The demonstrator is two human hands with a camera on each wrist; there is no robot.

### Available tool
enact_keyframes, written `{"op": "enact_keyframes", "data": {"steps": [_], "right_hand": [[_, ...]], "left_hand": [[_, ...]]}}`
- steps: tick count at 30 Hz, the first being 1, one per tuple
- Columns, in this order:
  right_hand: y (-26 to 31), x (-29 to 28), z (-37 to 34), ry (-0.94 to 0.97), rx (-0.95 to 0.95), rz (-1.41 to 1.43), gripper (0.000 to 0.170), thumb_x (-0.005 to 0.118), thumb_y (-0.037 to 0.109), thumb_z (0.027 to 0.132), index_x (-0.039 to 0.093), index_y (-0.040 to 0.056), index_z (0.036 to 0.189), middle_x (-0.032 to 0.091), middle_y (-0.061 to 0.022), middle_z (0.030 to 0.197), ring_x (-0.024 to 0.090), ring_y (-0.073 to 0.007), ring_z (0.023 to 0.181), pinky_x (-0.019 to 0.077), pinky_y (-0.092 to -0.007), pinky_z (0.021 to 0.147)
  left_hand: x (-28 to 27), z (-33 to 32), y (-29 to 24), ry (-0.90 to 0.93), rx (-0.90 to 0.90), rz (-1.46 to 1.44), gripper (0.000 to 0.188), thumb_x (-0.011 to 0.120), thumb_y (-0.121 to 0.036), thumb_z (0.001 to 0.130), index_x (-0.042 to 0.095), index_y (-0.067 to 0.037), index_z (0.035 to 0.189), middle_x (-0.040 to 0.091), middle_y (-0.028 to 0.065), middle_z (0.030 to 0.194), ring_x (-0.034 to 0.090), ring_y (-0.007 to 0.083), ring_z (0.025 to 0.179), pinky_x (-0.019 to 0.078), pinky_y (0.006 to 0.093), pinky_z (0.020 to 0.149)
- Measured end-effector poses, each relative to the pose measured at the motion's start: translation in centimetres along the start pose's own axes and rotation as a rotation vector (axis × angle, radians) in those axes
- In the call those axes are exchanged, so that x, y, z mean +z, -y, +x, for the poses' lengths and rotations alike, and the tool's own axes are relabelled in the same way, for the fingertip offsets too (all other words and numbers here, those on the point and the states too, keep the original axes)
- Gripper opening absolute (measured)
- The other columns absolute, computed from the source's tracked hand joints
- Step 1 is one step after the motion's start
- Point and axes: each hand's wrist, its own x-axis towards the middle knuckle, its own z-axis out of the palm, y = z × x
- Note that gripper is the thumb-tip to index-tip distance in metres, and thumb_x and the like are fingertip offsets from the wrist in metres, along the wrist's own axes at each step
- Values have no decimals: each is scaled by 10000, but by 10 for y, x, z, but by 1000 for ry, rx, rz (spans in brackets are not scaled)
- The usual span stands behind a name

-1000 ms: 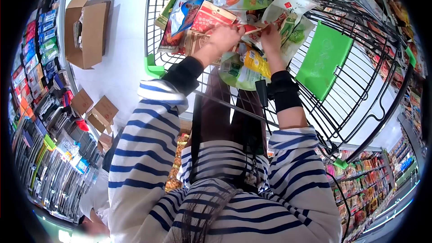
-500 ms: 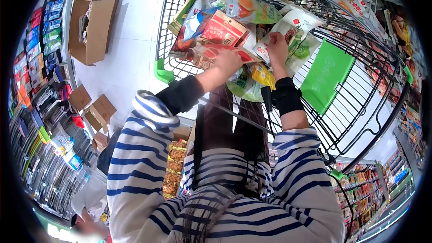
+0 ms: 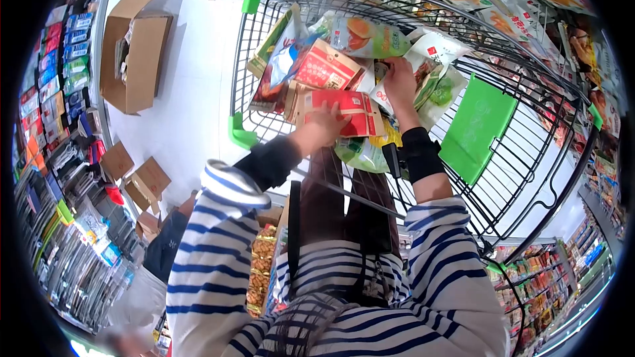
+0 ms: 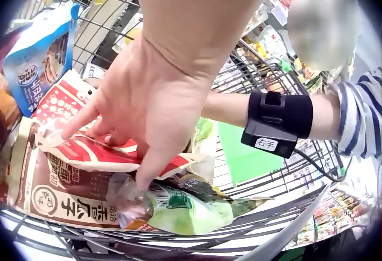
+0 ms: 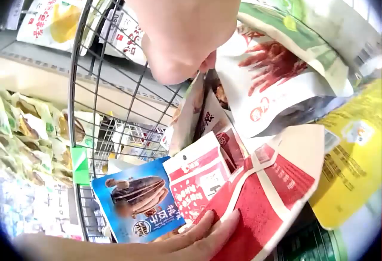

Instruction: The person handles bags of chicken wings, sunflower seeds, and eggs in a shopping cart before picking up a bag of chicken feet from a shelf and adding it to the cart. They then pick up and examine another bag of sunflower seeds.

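Observation:
My left hand (image 3: 321,125) lies spread over a red and cream packet (image 3: 357,114) in the cart. Two of its fingers (image 5: 206,237) run straight along the packet in the right wrist view. Beneath, in the left wrist view, is a brown pouch (image 4: 65,198). My right hand (image 3: 401,82) reaches among the bags, fingers curled at the edge of a white pouch (image 5: 256,88) with a dark red food picture; most of its fingertips are hidden. Beside them lie a red and white packet (image 3: 326,65), a blue pouch (image 4: 40,64) and a yellow bag (image 5: 352,159).
The wire shopping cart (image 3: 529,139) has a green plastic panel (image 3: 477,129) on the right. Cardboard boxes (image 3: 139,59) stand on the floor at left. Stocked shelves line both sides, and another person (image 3: 142,291) is at lower left.
The red and cream packet came down and toward my body, flat over the bags; my left hand went from gripping its edge to lying across it. The right hand moved slightly left among the pouches.

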Motion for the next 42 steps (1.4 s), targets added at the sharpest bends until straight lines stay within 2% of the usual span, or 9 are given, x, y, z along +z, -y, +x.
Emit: {"op": "enact_keyframes", "data": {"steps": [8, 12, 16, 20, 26, 31, 33, 37, 42], "right_hand": [[9, 50, 60, 398, -293, -722, 664, 630, 319, 666, 312, 181, 1232, 295, -117, 1268, 251, -371, 1177, 289, -446, 909], [4, 50, 71, 357, -381, -703, 775, 623, 448, 640, 256, 190, 1272, 345, -121, 1232, 361, -403, 1079, 358, -442, 847], [10, 19, 73, 336, -481, -436, 716, 628, 389, 642, 298, 143, 1227, 411, -120, 1174, 435, -434, 971, 402, -463, 775], [31, -21, 31, 334, -774, -807, 552, 532, 277, 721, 333, 110, 1208, 402, -128, 1178, 468, -435, 893, 368, -539, 794], [40, -45, -49, 543, -679, -731, 640, 514, 183, 723, 234, 112, 1293, 376, -158, 1215, 498, -453, 873, 424, -453, 772], [57, -32, 28, 1273, -107, -261, 379, 538, 254, 728, 471, 18, 1017, 502, -166, 1060, 548, -347, 828, 420, -403, 793], [12, 7, 61, 904, -350, -85, 310, 535, 246, 729, 501, 15, 933, 573, -153, 906, 556, -301, 858, 462, -343, 729], [-27, 58, 115, 413, -77, -415, 225, 486, 145, 725, 499, 5, 902, 567, -177, 853, 563, -323, 790, 462, -411, 687], [-55, 71, 133, 473, 285, -382, 296, 486, 167, 715, 492, -37, 929, 560, -197, 904, 548, -329, 876, 460, -402, 722]], "left_hand": [[11, -3, 35, -118, 173, -194, 642, 539, -311, 734, 243, -178, 1288, 200, 135, 1338, 201, 347, 1219, 310, 401, 942], [22, -15, 41, -219, 187, -166, 641, 544, -300, 738, 243, -167, 1288, 189, 132, 1343, 215, 330, 1220, 339, 394, 919], [21, -34, 39, -356, 191, -103, 563, 549, -252, 739, 330, -61, 1222, 289, 170, 1283, 304, 319, 1174, 379, 382, 872], [14, -47, 41, -382, 249, -239, 460, 554, -189, 729, 409, 6, 1119, 368, 194, 1212, 372, 306, 1122, 402, 356, 842], [14, -66, 38, -497, 226, -355, 421, 548, -184, 731, 434, 25, 1078, 456, 197, 1113, 480, 310, 993, 421, 342, 808], [14, -66, 33, -633, 227, -360, 402, 534, -192, 750, 450, 21, 1080, 484, 171, 1098, 496, 290, 978, 414, 339, 819], [17, -63, 32, -692, 222, -350, 382, 523, -196, 763, 460, 16, 1075, 496, 155, 1089, 501, 278, 974, 407, 340, 828], [11, -65, 28, -634, 149, -297, 403, 528, -207, 763, 451, 11, 1094, 492, 146, 1104, 496, 273, 985, 396, 352, 836], [11, -67, 32, -661, 140, -330, 403, 529, -196, 758, 448, 1, 1101, 494, 138, 1103, 494, 268, 986, 382, 343, 855]]}}
